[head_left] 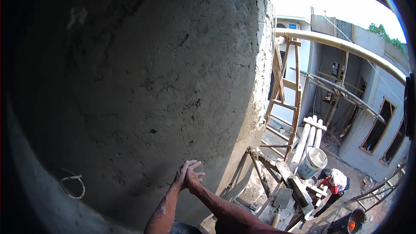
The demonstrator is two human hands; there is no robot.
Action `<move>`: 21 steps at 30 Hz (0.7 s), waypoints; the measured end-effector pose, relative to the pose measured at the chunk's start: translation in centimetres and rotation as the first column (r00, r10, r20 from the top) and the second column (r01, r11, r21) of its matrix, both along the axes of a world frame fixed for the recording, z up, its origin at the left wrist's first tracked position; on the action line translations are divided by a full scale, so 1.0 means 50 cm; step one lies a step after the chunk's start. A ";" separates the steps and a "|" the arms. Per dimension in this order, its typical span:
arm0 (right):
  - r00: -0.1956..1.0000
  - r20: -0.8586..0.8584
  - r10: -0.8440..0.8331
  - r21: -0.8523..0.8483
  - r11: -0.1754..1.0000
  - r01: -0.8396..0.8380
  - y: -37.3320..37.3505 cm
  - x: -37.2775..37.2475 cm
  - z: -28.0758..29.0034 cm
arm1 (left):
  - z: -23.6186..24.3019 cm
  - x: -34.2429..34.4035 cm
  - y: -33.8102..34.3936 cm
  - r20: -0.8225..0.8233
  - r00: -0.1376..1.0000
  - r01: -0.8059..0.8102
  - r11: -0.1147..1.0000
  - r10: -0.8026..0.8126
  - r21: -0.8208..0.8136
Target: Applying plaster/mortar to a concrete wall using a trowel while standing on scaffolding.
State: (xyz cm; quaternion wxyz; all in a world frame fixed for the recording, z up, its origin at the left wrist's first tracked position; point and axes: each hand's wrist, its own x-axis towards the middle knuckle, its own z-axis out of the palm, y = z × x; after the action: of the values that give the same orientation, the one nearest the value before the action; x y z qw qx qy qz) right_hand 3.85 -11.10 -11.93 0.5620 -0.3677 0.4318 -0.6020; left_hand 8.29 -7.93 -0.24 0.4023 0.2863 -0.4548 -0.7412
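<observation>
Left of our hands [189, 176], the plastered wall [173, 86] fades into shadow; a pale loop [78, 197] there we cannot identify. Just before the hands, pressed together, anything between the palms hidden, its grey coat looks damp: we judge it soft, easily dented, better met flat-palmed than gripped. Whether skin touches it, we cannot tell. Right of the hands, a bucket [307, 167] shows whitish contents, unclear.

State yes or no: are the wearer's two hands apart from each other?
No, the left hand and right hand touch each other in front of the grey wall.
</observation>
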 end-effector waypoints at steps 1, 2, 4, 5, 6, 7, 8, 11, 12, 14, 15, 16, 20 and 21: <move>1.000 0.010 0.015 -0.012 1.000 -0.015 -0.013 -0.003 -0.011 | 0.009 -0.002 0.007 0.035 0.998 -0.046 0.999 0.046 0.007; 1.000 0.015 -0.018 -0.039 0.999 0.019 -0.046 -0.051 -0.022 | 0.025 -0.044 0.001 0.073 0.996 -0.041 0.999 0.041 0.007; 0.999 -0.002 0.033 -0.063 0.997 -0.034 -0.051 -0.058 -0.005 | 0.025 -0.028 0.004 0.051 0.995 -0.088 0.996 0.088 0.000; 0.997 -0.006 0.079 -0.062 0.995 -0.080 -0.038 -0.060 0.010 | 0.034 -0.019 0.015 0.141 0.985 -0.107 0.993 0.100 0.045; 0.993 -0.008 0.121 -0.061 0.991 -0.122 -0.018 -0.065 0.027 | 0.046 -0.013 0.028 0.230 0.968 -0.127 0.988 0.103 0.090; 0.985 -0.015 0.174 -0.057 0.983 -0.175 0.008 -0.064 0.045 | 0.056 -0.007 0.053 0.255 0.943 -0.230 0.973 0.214 0.034; 0.971 -0.025 0.238 -0.055 0.970 -0.239 0.035 -0.058 0.066 | 0.030 0.007 0.049 0.231 0.937 -0.274 0.961 0.262 0.023; 0.967 -0.065 0.247 0.164 0.958 -0.234 0.033 -0.094 0.107 | -0.071 -0.006 -0.009 0.250 0.781 -0.333 0.720 0.572 -0.609; 0.964 -0.077 0.256 0.153 0.958 -0.243 0.018 -0.115 0.096 | -0.080 -0.021 -0.020 0.337 0.779 -0.178 0.701 0.529 -0.691; 0.996 -0.021 0.084 0.062 0.995 -0.082 -0.005 -0.145 0.077 | -0.079 -0.029 -0.023 0.455 0.757 0.018 0.682 0.469 -0.732; 0.991 -0.036 0.130 0.063 0.990 -0.128 -0.004 -0.136 0.086 | -0.079 -0.018 -0.008 0.468 0.758 0.003 0.715 0.454 -0.699; 0.994 0.019 0.110 0.110 0.988 -0.111 0.000 -0.137 0.099 | -0.075 -0.015 -0.002 0.472 0.774 -0.009 0.754 0.421 -0.656; 0.999 0.050 0.018 0.260 0.965 -0.031 0.074 -0.098 0.183 | -0.053 0.010 0.030 0.399 0.882 -0.083 0.917 0.250 -0.391; 0.981 0.086 0.175 0.013 0.984 -0.177 -0.081 -0.181 0.001 | 0.008 -0.044 0.022 0.387 0.912 0.007 0.935 0.140 -0.354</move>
State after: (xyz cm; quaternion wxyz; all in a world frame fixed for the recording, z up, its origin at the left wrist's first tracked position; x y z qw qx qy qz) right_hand -5.18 -15.15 -11.88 0.6348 -0.3727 0.3797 -0.5603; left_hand 6.11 -6.80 0.14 0.3686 0.3735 -0.6419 -0.5590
